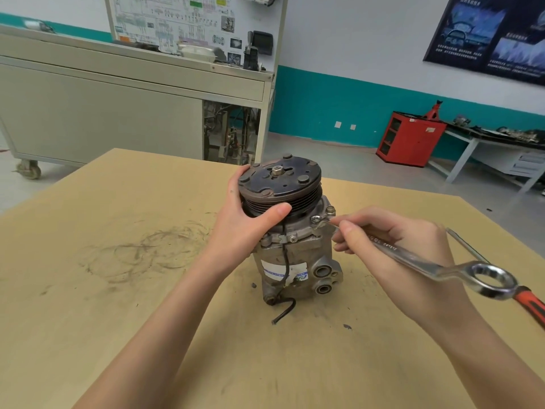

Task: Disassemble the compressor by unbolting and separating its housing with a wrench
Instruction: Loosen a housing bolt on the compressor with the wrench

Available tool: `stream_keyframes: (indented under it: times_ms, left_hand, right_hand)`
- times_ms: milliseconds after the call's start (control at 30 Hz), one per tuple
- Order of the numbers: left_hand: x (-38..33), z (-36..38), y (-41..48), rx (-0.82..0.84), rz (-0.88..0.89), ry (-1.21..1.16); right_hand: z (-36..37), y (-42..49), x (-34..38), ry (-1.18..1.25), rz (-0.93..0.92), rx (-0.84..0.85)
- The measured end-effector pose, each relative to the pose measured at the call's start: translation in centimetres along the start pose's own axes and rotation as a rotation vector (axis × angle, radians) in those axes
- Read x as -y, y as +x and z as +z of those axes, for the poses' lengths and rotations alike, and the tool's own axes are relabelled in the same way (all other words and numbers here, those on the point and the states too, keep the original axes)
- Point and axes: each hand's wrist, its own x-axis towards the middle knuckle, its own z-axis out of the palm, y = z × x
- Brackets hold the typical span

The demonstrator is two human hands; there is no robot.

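- The compressor (295,261) stands upright on the wooden table (118,320), pulley (280,187) uppermost, near the table's middle
- The left hand (244,222) clasps the pulley at the compressor's top, fingers curled round the far rim and thumb pressed across the grooved near side
- The right hand (413,231), to the right of the compressor, pinches the shaft of the wrench (418,261) with curled fingers and thumb; the wrench's small ring end sits on a flange bolt (317,219) at the compressor's upper right
- A second bolt (329,208) stands just beyond the first on the same flange
- Handling, as a judgement: the cast metal body is probably heavy and rigid, and tall enough to tip under wrench load; hold it at the pulley or round the housing, not by the black cable (285,261) trailing down its front
- The pulley may rotate under the hand, so the housing looks the firmer brace
- The table top is pale and smooth, with dark ring marks (141,255) left of the compressor and small debris near its base
- An orange-handled tool (530,302) lies on the table far right of the compressor
- Behind the compressor: a grey wheeled cabinet (103,113) carrying a diagram board, a red cabinet (410,140) to the right rear, and teal-banded walls
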Motion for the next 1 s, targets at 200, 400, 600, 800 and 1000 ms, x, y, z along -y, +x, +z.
stream_keyframes:
  times_ms: [200,400,600,800,1000]
  left_hand:
    - [-0.1,0.1,-0.5,-0.019,0.010,-0.008]
    - [-0.7,0.7,-0.7,-0.070,0.004,-0.023]
    - [-1.4,2.5,-2.0,-0.215,0.012,0.011]
    - [-1.5,3.6,-3.0,-0.265,0.003,0.069]
    - [-1.3,3.0,-3.2,-0.218,0.008,0.092]
  right_hand:
    - [-0.1,-0.3,-0.4,0.122,0.064,0.028]
    - [0.8,-0.7,-0.1,0.127,0.074,-0.034]
    - [2.1,-1.2,0.3,-0.245,-0.144,-0.222]
    - [3.7,-2.7,-0.4,-0.454,-0.265,-0.322]
    - [1.1,-3.0,-2.8,0.338,0.117,-0.201]
